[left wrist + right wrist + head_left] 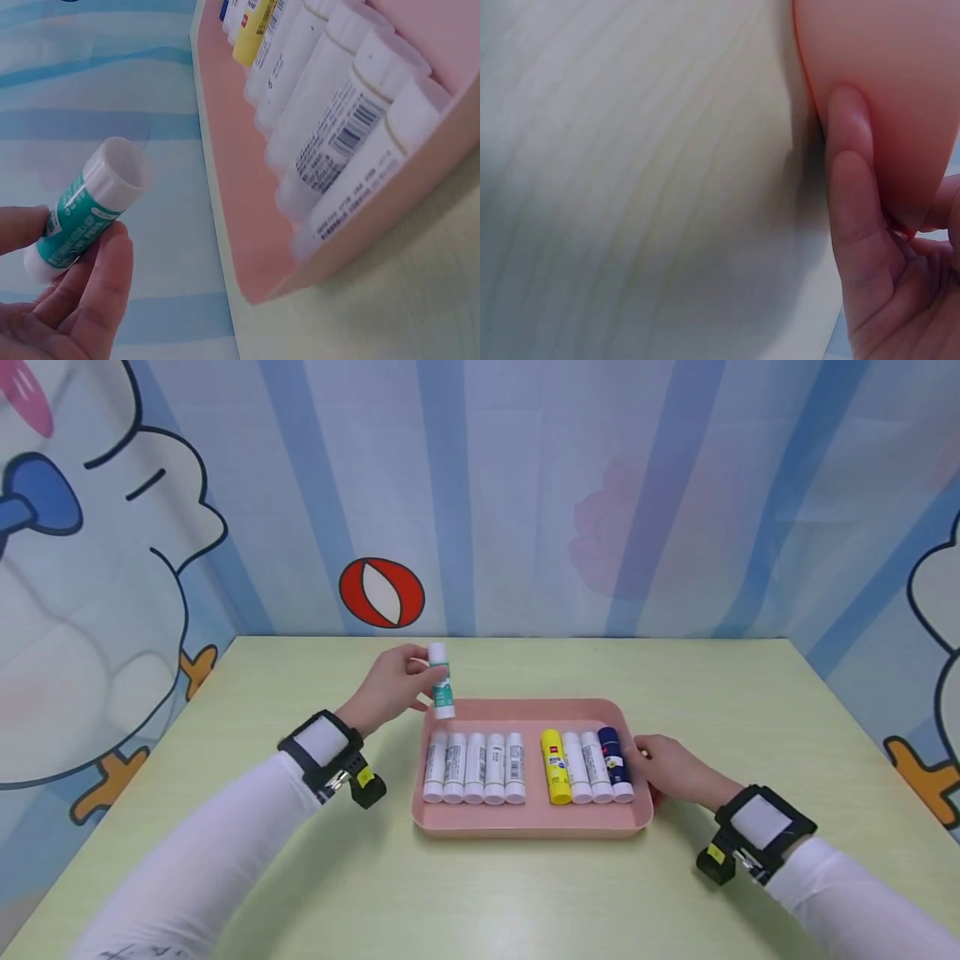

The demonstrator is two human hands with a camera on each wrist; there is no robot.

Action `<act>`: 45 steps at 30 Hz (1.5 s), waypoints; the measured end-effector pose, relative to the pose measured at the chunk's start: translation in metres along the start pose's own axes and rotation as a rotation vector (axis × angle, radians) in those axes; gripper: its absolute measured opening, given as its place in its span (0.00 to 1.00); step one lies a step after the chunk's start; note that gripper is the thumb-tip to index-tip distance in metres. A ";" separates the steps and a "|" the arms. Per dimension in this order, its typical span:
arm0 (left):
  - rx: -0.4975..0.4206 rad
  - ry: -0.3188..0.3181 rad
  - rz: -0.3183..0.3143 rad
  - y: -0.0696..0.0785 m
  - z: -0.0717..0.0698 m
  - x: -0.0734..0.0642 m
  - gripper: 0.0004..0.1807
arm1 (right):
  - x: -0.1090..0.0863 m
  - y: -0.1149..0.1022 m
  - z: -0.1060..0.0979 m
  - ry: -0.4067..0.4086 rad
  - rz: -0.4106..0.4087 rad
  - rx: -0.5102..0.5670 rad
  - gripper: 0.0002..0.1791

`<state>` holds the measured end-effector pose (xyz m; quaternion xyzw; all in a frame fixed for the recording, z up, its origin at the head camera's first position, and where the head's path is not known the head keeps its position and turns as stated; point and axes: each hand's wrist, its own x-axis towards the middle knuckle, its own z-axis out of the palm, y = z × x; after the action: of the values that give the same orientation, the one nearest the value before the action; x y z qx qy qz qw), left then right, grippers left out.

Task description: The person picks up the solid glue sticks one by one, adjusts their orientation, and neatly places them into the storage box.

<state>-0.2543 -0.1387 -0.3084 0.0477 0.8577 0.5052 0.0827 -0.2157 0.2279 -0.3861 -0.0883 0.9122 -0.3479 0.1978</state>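
Note:
My left hand (393,685) pinches a white and green glue stick (442,682) between thumb and fingers, above the tray's back left corner. In the left wrist view this glue stick (82,210) is tilted, its white end pointing up and right. My right hand (681,770) grips the right side of the pink tray (480,821); in the right wrist view its fingers (855,195) lie along the outer wall of the tray (892,97), thumb at the rim. Inside the tray, several white glue sticks (475,768) lie side by side at left.
At the tray's right lie a yellow glue stick (556,767), two white ones (585,768) and a dark blue one (615,764). A gap separates the two rows. The tray stands on a pale wooden table (525,902), with a patterned curtain (510,502) behind.

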 end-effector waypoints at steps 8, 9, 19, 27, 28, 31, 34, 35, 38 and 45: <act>-0.052 -0.060 0.018 0.004 0.033 0.005 0.27 | 0.000 -0.001 0.001 0.005 0.012 -0.002 0.22; -0.047 -0.069 0.028 0.005 0.037 0.005 0.26 | 0.000 -0.001 0.001 0.006 0.011 -0.001 0.22; 0.153 -0.182 0.012 0.022 0.079 0.004 0.25 | -0.001 -0.001 0.003 0.021 -0.015 -0.001 0.20; 0.355 -0.235 0.004 0.023 0.110 0.011 0.24 | -0.002 -0.001 0.001 0.018 -0.023 -0.011 0.20; 0.375 -0.239 0.003 0.023 0.113 0.011 0.25 | -0.002 -0.001 0.001 0.019 -0.022 -0.011 0.20; 0.455 -0.247 -0.019 0.024 0.122 0.013 0.27 | -0.002 0.000 0.001 0.016 -0.020 -0.011 0.20; 0.542 -0.254 -0.022 0.027 0.129 0.013 0.30 | -0.002 0.000 0.001 0.018 -0.015 -0.012 0.19; 0.575 -0.252 -0.012 0.029 0.131 0.013 0.31 | -0.002 0.000 0.000 0.018 -0.016 -0.013 0.19; 0.650 -0.242 0.030 0.033 0.137 0.013 0.32 | -0.002 0.001 0.001 0.023 -0.019 -0.012 0.19; 0.791 -0.204 0.093 0.033 0.148 0.016 0.24 | -0.002 0.003 0.001 0.025 -0.027 -0.009 0.19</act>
<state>-0.2421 0.0065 -0.3517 0.1641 0.9702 0.1322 0.1197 -0.2132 0.2296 -0.3881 -0.0971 0.9148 -0.3476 0.1813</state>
